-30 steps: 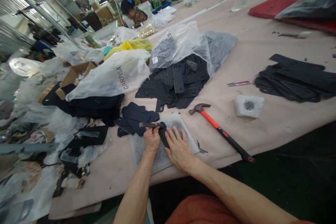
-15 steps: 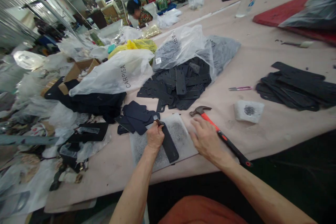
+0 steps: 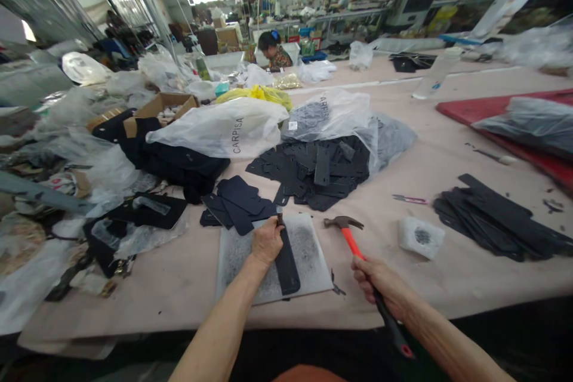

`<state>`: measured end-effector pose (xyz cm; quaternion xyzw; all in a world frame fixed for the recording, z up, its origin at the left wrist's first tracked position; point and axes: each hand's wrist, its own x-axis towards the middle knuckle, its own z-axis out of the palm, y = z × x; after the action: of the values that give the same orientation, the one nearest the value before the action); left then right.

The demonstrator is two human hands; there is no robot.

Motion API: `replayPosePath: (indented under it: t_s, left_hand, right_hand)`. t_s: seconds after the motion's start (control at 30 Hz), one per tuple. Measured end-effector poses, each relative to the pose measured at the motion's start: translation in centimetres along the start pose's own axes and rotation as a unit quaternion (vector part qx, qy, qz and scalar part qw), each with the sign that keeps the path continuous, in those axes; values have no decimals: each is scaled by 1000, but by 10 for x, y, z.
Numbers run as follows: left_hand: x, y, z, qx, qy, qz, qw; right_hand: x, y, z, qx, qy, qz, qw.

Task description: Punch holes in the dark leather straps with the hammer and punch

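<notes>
Black strip (image 3: 289, 271) lying by the table's (image 3: 174, 283) front edge, the left hand (image 3: 267, 243) grips a tool (image 3: 280, 213) best kept upright, the right hand (image 3: 380, 283) a hammer (image 3: 351, 243) best swung squarely.

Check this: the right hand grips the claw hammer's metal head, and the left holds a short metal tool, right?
The grip is wrong: the head view shows the right hand gripping the claw hammer by its red-and-black handle. The rest stands.

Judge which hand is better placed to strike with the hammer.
Probably the right hand: it grips the hammer by its handle, while the left hand holds a small tool at the far end of the dark strip.
</notes>
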<state>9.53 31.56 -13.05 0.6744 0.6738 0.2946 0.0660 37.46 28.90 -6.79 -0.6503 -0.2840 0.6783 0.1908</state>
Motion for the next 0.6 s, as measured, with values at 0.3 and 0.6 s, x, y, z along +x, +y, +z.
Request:
replayPosePath:
  t_s: [0.3,0.6]
  left_hand:
    - [0,-4,4,-3,-4,-6,1000]
    - [-1,-6,5,-20,11,5,1000]
  right_hand:
    - [-96,-123,37,-131,217,-562,788]
    - [-108,-132,36,-464,133,-543,687]
